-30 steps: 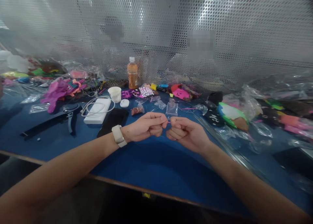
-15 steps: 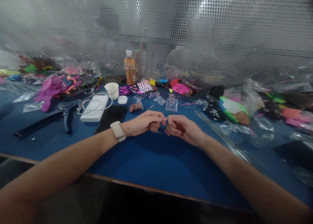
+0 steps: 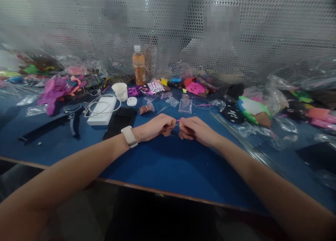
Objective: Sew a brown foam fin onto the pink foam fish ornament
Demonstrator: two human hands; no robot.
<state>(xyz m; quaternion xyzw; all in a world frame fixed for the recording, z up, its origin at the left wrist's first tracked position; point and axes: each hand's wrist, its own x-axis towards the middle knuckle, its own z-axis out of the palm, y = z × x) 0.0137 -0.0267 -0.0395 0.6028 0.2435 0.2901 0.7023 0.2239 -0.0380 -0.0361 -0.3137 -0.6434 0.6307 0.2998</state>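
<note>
My left hand [image 3: 159, 126], with a pale watch band [image 3: 129, 136] on the wrist, is closed in a pinch over the middle of the blue table. Facing it, my right hand [image 3: 197, 129] is closed the same way, fingertips a small gap from the left ones. Across that gap runs a thin shiny wire [image 3: 177, 125], with a tiny pink strip [image 3: 178, 120] just above it by the right fingertips. The fingers hide most of both, and a thin strand shows below the hands. Behind the hands lies a small clear plastic bag [image 3: 185, 105].
Left of my hands are a black phone [image 3: 121, 117], a white box [image 3: 102, 111] with a cable, and long-handled cutters [image 3: 71, 116]. A drink bottle [image 3: 139, 67] and white cup [image 3: 120, 91] stand behind. Clear rods [image 3: 240, 139] lie to the right, beside colourful soft pieces and plastic wrappers.
Both hands stay pinched together and have turned slightly, with a little more of the pink strip and wire showing between them. The whole view has shifted a little.
</note>
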